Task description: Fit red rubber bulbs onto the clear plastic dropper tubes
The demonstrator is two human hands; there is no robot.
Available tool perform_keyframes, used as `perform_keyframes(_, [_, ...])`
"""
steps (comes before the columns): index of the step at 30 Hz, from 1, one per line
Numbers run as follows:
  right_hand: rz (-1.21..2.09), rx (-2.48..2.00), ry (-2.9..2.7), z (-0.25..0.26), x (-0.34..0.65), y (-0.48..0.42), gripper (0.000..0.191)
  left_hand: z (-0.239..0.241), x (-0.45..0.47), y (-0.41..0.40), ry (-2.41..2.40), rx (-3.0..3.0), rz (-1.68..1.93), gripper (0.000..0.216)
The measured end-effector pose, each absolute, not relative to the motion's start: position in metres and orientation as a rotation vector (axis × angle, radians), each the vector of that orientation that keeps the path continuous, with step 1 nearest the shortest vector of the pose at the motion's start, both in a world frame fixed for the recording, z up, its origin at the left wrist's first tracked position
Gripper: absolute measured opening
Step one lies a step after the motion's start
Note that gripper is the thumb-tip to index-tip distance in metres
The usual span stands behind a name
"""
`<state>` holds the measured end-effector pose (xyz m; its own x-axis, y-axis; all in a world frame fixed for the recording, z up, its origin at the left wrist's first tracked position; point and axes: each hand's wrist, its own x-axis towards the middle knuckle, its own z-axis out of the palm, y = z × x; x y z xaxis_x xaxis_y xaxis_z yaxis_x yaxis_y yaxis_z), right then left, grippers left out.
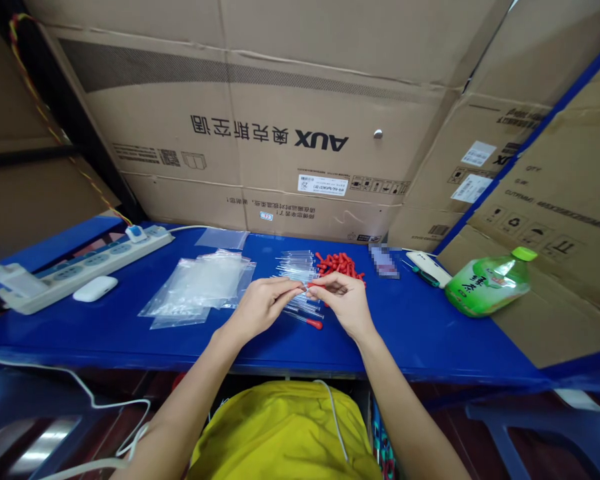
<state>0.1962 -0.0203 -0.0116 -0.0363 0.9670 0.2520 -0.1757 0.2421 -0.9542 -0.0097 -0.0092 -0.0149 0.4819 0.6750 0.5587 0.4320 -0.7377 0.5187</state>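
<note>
My left hand (269, 303) is closed in a pinch, its fingertips meeting those of my right hand over the table. What the left fingers hold is mostly hidden behind them. My right hand (347, 301) pinches a small red rubber bulb (316, 285) between thumb and fingers. Just beyond the hands lies a pile of thin clear dropper tubes (296, 263), some reaching under my fingers. To its right is a heap of red rubber bulbs (341, 263). A dropper with a red bulb fitted on its tube (314, 324) rests on the table, just below the hands.
Clear zip bags (193, 287) lie left on the blue table (410, 343). Farther left are a white case (95, 289) and a power strip (87, 263). A phone-like blurred item (384, 260), a white object (429, 267) and a green bottle (487, 285) stand right. Cardboard (260, 87) walls the back.
</note>
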Motion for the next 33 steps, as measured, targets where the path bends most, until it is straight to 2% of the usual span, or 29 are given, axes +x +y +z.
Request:
perform_keyframes(12, [1.09,-0.895,-1.29,-0.0197,0.197,-0.0184,0.024,-0.0194,-0.0136,-0.0071,0.974,2.588,1.069,0.029])
perform_keyframes(20, [1.119,-0.885,-1.298,-0.0158,0.1985,-0.019,0.027,-0.0136,-0.0095,-0.009,0.962,2.386,1.124,0.029])
perform_keyframes(25, [1.065,-0.877,-1.317,-0.0131,0.1991,-0.0206,0.018,-0.0128,-0.0105,-0.0091,0.974,2.461,1.094,0.029])
perform_keyframes(33, [1.035,-0.877,-1.297,-0.0158,0.1946,-0.021,0.021,-0.0157,-0.0116,-0.0075,0.934,2.496,1.08,0.029])
